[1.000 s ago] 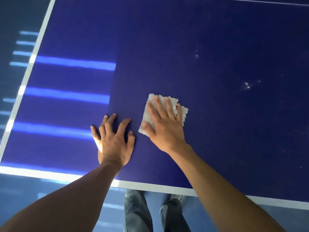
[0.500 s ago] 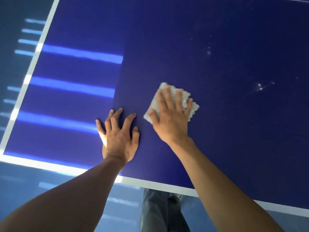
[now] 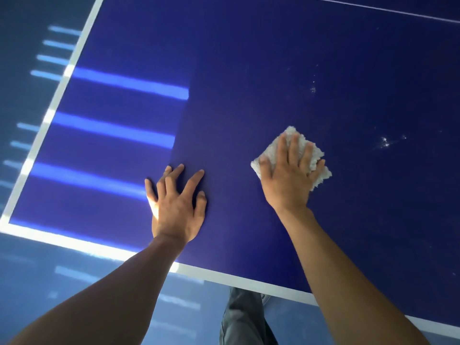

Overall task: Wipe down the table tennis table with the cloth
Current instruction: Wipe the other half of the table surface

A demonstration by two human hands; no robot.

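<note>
Blue and white-edged, the table tennis table (image 3: 273, 58) is filling the view, with sunlight striping its left side. The left hand (image 3: 178, 207) is resting flat near the front edge, fingers spread. The right hand (image 3: 288, 180) is pressing the white cloth (image 3: 319, 174) under straight fingers (image 3: 295, 145), the cloth's corners poking past them. White specks (image 3: 384, 141), possibly dust, are lying further right.

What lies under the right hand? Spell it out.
A white cloth lies under the right hand, whose straight fingers press it onto the blue table. The cloth's edges show around the hand; its middle and the table beneath are covered.
</note>
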